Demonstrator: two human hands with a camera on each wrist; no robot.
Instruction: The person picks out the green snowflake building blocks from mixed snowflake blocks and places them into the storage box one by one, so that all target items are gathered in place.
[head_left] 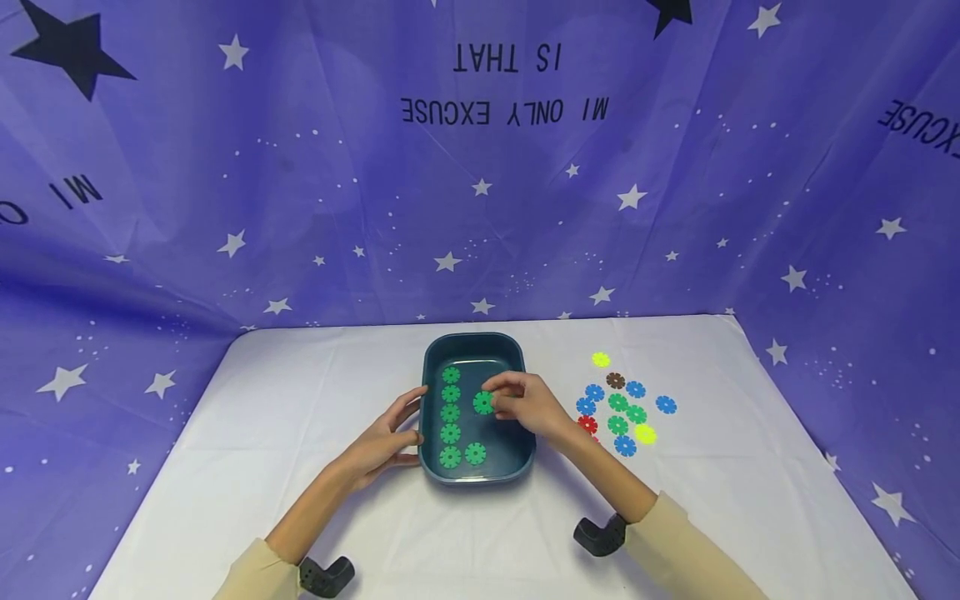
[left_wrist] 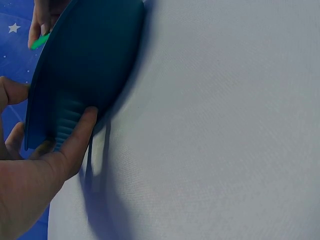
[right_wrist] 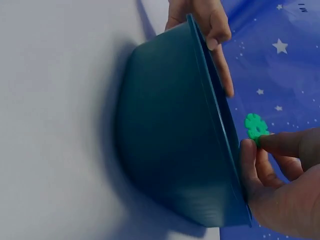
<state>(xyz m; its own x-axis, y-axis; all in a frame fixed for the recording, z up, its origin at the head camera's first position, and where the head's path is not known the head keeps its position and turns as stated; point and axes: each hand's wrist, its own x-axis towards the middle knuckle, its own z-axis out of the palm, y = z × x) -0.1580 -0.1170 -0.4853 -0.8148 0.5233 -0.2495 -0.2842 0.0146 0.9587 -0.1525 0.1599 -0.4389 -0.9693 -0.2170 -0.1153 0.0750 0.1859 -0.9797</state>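
Note:
A dark teal plastic basin [head_left: 477, 479] sits on the white-covered table. Inside it, several green notched discs [head_left: 450, 413] form a column along the left side, and another green disc [head_left: 476, 453] lies beside the lowest one. My left hand [head_left: 381, 443] holds the basin's left side, with fingertips at the rim and one finger [left_wrist: 81, 132] against the outer wall. Over the basin, my right hand [head_left: 528, 406] pinches a green flower-shaped disc [right_wrist: 256, 126] between thumb and fingertips. In the right wrist view, that disc shows just above the rim, tilted upright.
Right of the basin lie scattered discs: several blue [head_left: 625, 446] and green [head_left: 636, 414], yellow [head_left: 601, 359], brown [head_left: 615, 381] and red [head_left: 587, 425]. My right forearm passes close to them. A purple star-patterned cloth [head_left: 480, 242] hangs behind and beside the table.

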